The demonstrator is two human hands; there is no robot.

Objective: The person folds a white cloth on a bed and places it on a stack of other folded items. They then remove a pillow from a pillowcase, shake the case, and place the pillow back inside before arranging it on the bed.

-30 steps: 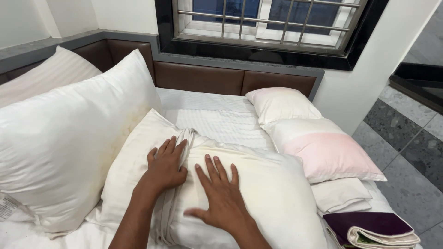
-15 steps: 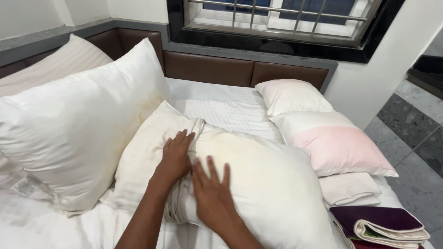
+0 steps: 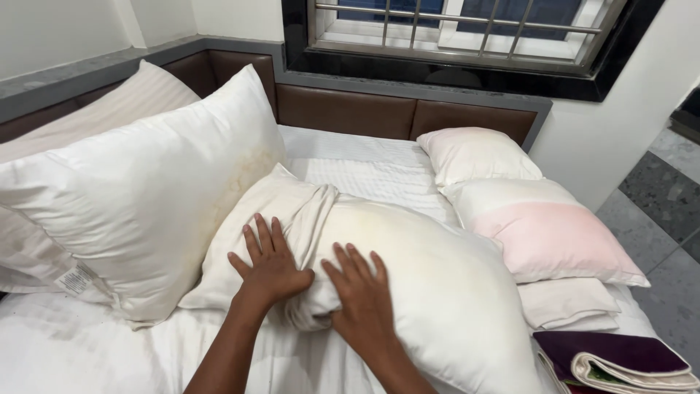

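A cream pillow [image 3: 430, 292] lies across the bed in front of me, its loose cover [image 3: 240, 241] bunched into a fold near the left end. My left hand [image 3: 268, 264] rests flat on that loose cover, fingers spread. My right hand [image 3: 362, 298] presses on the pillow's stuffed body just right of the fold, with the thumb tucked against the bunched cloth. Neither hand closes around anything.
A large white pillow [image 3: 138, 190] leans at the left, with another behind it. Two pink-tinted pillows [image 3: 539, 226] and a flat white one lie at the right. Folded purple and cream cloth [image 3: 627, 361] sits at the lower right. A brown padded headboard [image 3: 350, 113] and a barred window stand behind.
My view has shifted slightly. Both hands slid a little toward the bunched fold; the right hand moved from further down the pillow up next to the left hand.
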